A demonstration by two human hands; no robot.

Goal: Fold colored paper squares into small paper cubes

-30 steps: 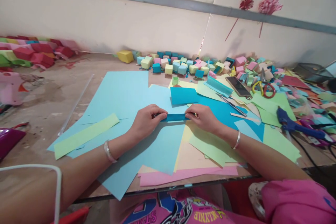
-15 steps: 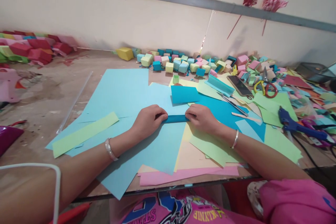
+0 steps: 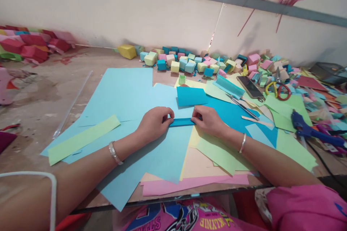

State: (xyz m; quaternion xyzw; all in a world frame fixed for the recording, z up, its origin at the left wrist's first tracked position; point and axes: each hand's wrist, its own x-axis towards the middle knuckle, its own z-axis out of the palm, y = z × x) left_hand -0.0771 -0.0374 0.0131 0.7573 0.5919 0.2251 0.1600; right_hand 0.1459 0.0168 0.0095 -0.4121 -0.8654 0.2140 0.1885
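A narrow folded strip of blue paper [image 3: 182,122] stretches between my two hands, just over the light blue sheets [image 3: 121,94]. My left hand [image 3: 157,121] pinches its left end between thumb and fingers. The right end is pinched in my right hand [image 3: 207,119], with the fingers curled. Right behind the strip lies a creased blue paper piece [image 3: 191,96]. A pale green strip [image 3: 84,139] rests to the left of my left forearm. Under my right hand are light green sheets [image 3: 217,151].
Several small paper boxes [image 3: 189,66] line the wall. To the right lie a phone [image 3: 249,87], scissors with yellow and red handles [image 3: 278,90], slim metal scissors [image 3: 242,106] and a blue glue gun [image 3: 314,130]. Red paper boxes [image 3: 34,54] are piled far left.
The camera view has shifted slightly. My hands keep their pinch on the strip's ends, and the left fingers are arched a little more.
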